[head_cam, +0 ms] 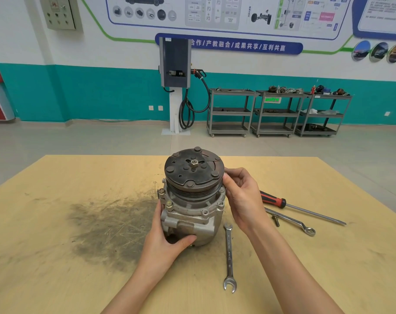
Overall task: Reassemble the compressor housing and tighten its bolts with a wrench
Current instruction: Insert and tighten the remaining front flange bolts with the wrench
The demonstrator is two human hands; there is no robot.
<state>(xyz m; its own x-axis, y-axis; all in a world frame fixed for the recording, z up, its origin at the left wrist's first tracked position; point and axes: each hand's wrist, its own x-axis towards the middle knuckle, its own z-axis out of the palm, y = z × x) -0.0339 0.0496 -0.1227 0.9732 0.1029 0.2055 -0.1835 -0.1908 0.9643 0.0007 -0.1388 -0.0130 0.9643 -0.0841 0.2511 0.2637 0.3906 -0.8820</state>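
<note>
The compressor (192, 200) stands upright mid-table on the wooden table (56, 268). The left hand (167, 241) grips its lower cast body; the right hand (240, 191) pinches the pulley rim. It looks heavy, rigid and greasy, best held low by the body. A combination wrench (229, 257) lies just right.

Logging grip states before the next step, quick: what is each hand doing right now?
Left hand: grips the compressor low on its body.
Right hand: fingers curled against the pulley rim, holding it.
</note>
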